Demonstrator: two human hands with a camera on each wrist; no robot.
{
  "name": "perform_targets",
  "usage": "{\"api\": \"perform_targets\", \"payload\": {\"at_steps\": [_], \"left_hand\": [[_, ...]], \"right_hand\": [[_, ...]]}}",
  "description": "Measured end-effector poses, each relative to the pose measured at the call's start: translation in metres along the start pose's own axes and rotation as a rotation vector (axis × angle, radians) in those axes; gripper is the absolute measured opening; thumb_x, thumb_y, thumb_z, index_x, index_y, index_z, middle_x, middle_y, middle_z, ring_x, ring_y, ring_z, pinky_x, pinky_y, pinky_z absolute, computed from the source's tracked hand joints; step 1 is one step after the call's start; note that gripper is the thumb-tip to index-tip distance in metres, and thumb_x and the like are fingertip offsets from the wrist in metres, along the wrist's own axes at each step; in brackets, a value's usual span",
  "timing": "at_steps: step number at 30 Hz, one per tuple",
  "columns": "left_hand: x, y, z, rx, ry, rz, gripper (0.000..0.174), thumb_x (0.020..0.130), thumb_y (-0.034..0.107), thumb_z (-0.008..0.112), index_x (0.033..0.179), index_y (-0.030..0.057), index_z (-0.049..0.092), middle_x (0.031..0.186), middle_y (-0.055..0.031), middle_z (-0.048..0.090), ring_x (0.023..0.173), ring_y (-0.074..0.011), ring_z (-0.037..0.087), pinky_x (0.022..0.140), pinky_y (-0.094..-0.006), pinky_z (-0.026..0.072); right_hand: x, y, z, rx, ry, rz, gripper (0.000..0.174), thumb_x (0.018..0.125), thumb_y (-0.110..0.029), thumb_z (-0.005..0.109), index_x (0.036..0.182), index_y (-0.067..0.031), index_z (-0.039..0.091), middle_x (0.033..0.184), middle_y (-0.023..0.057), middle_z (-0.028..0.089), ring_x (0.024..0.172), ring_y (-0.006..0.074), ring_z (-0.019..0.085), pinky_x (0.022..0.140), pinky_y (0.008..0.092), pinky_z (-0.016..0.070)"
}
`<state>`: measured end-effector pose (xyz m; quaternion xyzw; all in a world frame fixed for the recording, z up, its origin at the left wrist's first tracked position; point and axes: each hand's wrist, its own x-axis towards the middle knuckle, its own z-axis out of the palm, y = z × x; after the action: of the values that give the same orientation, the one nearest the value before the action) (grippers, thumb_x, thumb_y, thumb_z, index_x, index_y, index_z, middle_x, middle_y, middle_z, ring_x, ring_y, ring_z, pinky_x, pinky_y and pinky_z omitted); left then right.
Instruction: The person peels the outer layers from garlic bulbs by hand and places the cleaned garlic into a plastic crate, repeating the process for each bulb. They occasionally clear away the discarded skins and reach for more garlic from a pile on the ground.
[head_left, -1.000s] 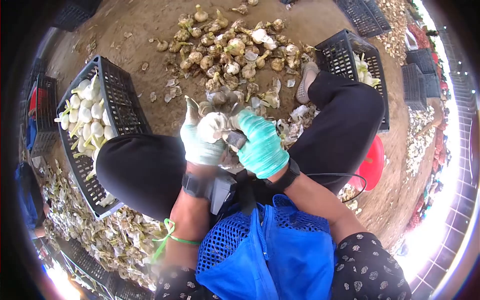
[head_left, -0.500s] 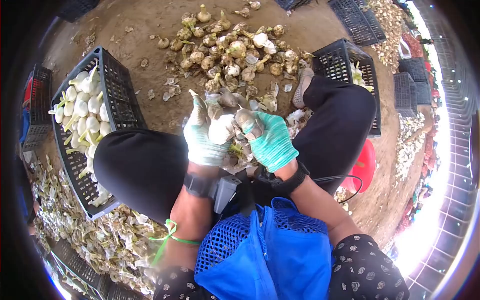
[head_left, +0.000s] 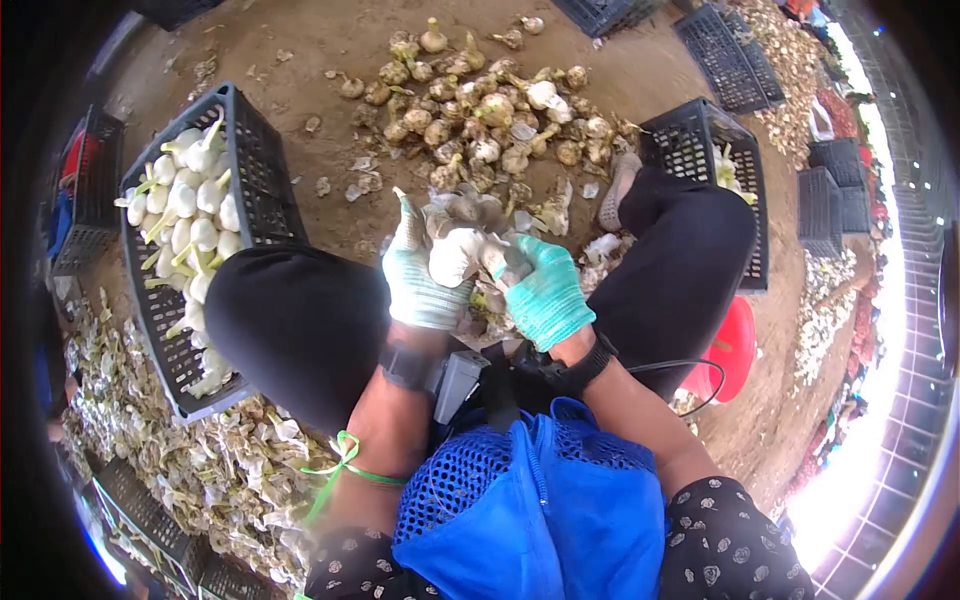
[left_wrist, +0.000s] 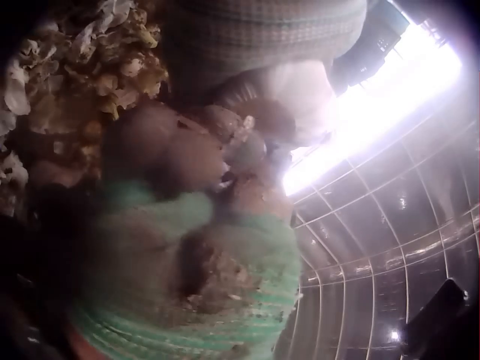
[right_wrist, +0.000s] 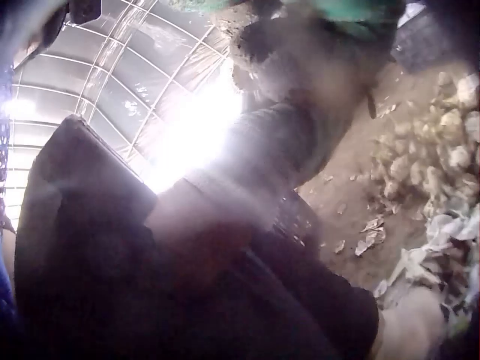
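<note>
A white garlic bulb [head_left: 456, 256] is held between the two hands, above the ground in front of the crossed legs. My left hand [head_left: 425, 285], in a pale glove, grips it from the left, the thumb pointing up and away. The right hand [head_left: 545, 290] wears a teal glove with dirt-darkened fingers and pinches the bulb's right side. Seen from the left wrist, the right hand's curled brown fingertips [left_wrist: 191, 157] lie close against the bulb [left_wrist: 304, 101]. The far-side fingers are partly hidden behind bulb and loose skins.
Ahead lies a heap of unpeeled, soil-stained garlic [head_left: 480, 120]. A black crate [head_left: 265, 165] of cleaned white bulbs [head_left: 190, 205] stands beside the left knee, another crate [head_left: 690, 140] beyond the right leg. Peeled skins [head_left: 200, 470] cover the ground at left; a red bucket [head_left: 735, 350] stands by the right thigh.
The right hand's thumb and fingers have shifted along the bulb's right side, the thumb lifting and turning. Both hands still hold the bulb. The head view has swayed slightly.
</note>
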<state>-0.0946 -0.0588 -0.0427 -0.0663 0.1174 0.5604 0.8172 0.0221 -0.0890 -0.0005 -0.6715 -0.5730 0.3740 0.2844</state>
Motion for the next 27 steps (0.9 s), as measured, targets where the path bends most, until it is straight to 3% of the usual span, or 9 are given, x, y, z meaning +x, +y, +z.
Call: {"api": "perform_targets", "payload": {"at_steps": [1, 2, 6, 9, 12, 15, 16, 21, 27], "left_hand": [[0.001, 0.002, 0.001, -0.066, 0.058, 0.041, 0.042, 0.082, 0.042, 0.044, 0.062, 0.0055, 0.052, 0.079, -0.0155, 0.057, 0.089, -0.0316, 0.051, 0.085, -0.0466, 0.0379], [0.001, 0.005, 0.003, -0.128, 0.116, 0.088, 0.043, 0.081, 0.042, 0.045, 0.060, 0.0060, 0.053, 0.077, -0.0140, 0.057, 0.089, -0.0309, 0.051, 0.088, -0.0472, 0.0347], [-0.016, 0.033, 0.033, -0.177, -0.029, 0.246, 0.042, 0.079, 0.043, 0.048, 0.061, 0.0053, 0.055, 0.080, -0.0097, 0.051, 0.087, -0.0278, 0.043, 0.087, -0.0469, 0.0324], [-0.046, 0.077, 0.061, -0.248, -0.134, 0.433, 0.039, 0.081, 0.039, 0.047, 0.087, 0.0007, 0.052, 0.088, -0.0128, 0.052, 0.091, -0.0289, 0.044, 0.087, -0.0505, 0.0311], [-0.096, 0.140, 0.076, 0.849, 0.269, 0.958, 0.034, 0.080, 0.027, 0.053, 0.093, -0.0041, 0.054, 0.086, -0.0161, 0.055, 0.085, -0.0236, 0.051, 0.085, -0.0366, 0.0383], [-0.125, 0.176, 0.080, 1.758, 1.210, 1.293, 0.032, 0.078, 0.023, 0.057, 0.094, -0.0044, 0.054, 0.091, -0.0110, 0.056, 0.081, -0.0153, 0.052, 0.073, -0.0235, 0.0406], [-0.123, 0.174, 0.080, 1.631, 1.033, 1.345, 0.031, 0.078, 0.022, 0.056, 0.094, -0.0043, 0.055, 0.093, -0.0097, 0.056, 0.080, -0.0139, 0.051, 0.073, -0.0233, 0.0403], [-0.043, 0.110, 0.101, 1.885, 0.729, 1.122, 0.018, 0.076, 0.009, 0.053, 0.089, -0.0024, 0.058, 0.084, -0.0079, 0.058, 0.075, -0.0138, 0.052, 0.069, -0.0235, 0.0412], [0.101, -0.013, -0.013, 2.359, 0.133, 0.183, 0.018, 0.071, 0.015, 0.056, 0.086, 0.0053, 0.059, 0.082, -0.0130, 0.060, 0.078, -0.0272, 0.057, 0.070, -0.0333, 0.0440]], "right_hand": [[0.000, 0.003, 0.000, 0.046, -0.026, 0.024, 0.025, 0.073, -0.022, 0.058, 0.078, 0.0024, 0.057, 0.065, 0.0223, 0.054, 0.064, 0.0357, 0.054, 0.056, 0.0367, 0.0427], [0.001, -0.001, -0.006, -0.186, -0.064, 0.028, 0.025, 0.070, -0.013, 0.056, 0.084, 0.0064, 0.057, 0.062, 0.0131, 0.057, 0.056, 0.0167, 0.051, 0.056, 0.0289, 0.0429], [0.001, 0.040, -0.005, -0.142, 0.143, -0.023, 0.029, 0.071, -0.025, 0.059, 0.078, 0.0038, 0.059, 0.064, 0.0183, 0.057, 0.056, 0.0264, 0.056, 0.052, 0.0335, 0.0418], [0.006, 0.024, -0.011, 0.153, -0.001, 0.199, 0.029, 0.074, -0.011, 0.059, 0.097, 0.0049, 0.055, 0.058, 0.0011, 0.051, 0.050, 0.0069, 0.041, 0.046, 0.0231, 0.0362], [0.012, 0.040, -0.005, 0.212, 0.023, 0.174, 0.023, 0.076, -0.006, 0.054, 0.097, 0.0025, 0.056, 0.057, -0.0005, 0.049, 0.049, 0.0052, 0.041, 0.045, 0.0217, 0.0343], [0.019, 0.064, -0.009, 0.189, 0.047, 0.039, 0.022, 0.074, -0.003, 0.055, 0.096, -0.0033, 0.058, 0.071, 0.0061, 0.059, 0.059, 0.0110, 0.051, 0.054, 0.0245, 0.0405], [0.022, 0.075, -0.007, 0.213, 0.033, 0.076, 0.026, 0.073, -0.001, 0.054, 0.098, -0.0019, 0.057, 0.080, 0.0085, 0.061, 0.064, 0.0125, 0.053, 0.058, 0.0257, 0.0417], [0.035, 0.073, -0.025, 0.538, 0.160, 0.431, 0.026, 0.075, 0.001, 0.052, 0.101, 0.0011, 0.055, 0.075, 0.0015, 0.057, 0.059, 0.0075, 0.045, 0.055, 0.0223, 0.0385], [0.043, 0.099, -0.046, 0.945, 0.300, 0.681, 0.017, 0.080, -0.018, 0.052, 0.085, -0.0020, 0.056, 0.064, -0.0049, 0.048, 0.055, 0.0041, 0.041, 0.048, 0.0194, 0.0331]]}}
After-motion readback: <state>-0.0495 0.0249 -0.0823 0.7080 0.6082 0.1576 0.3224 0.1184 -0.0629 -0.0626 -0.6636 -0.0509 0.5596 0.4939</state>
